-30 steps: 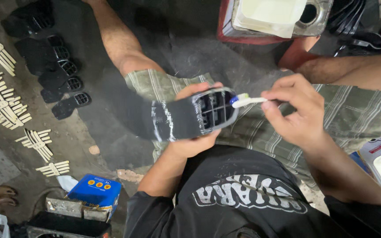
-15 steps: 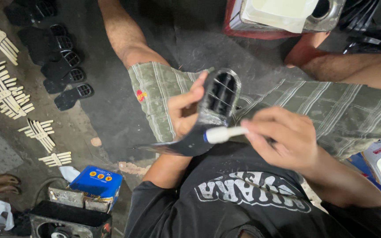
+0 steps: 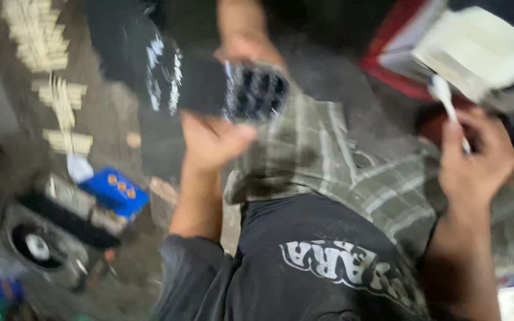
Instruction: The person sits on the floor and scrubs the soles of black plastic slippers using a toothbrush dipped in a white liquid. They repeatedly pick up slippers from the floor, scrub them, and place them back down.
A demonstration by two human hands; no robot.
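Note:
The frame is blurred by motion. My left hand (image 3: 212,139) grips a flat black sole-shaped part (image 3: 209,86) with a slotted grid end and white smears, held out over my bare leg. My right hand (image 3: 477,157) holds a white-handled brush (image 3: 447,104) upright, off to the right near a cream tin (image 3: 477,50). I sit on the floor in plaid shorts (image 3: 340,166) and a black shirt.
The cream tin stands on a red base (image 3: 388,56) at the upper right. Pale strips (image 3: 43,41) lie in rows on the dark floor at the upper left. A blue box (image 3: 114,190) and a dark machine (image 3: 37,244) sit at the lower left.
My right hand has pulled the brush away from the black part, out to the right toward the tin. My left hand has swung the part flat and up to the left.

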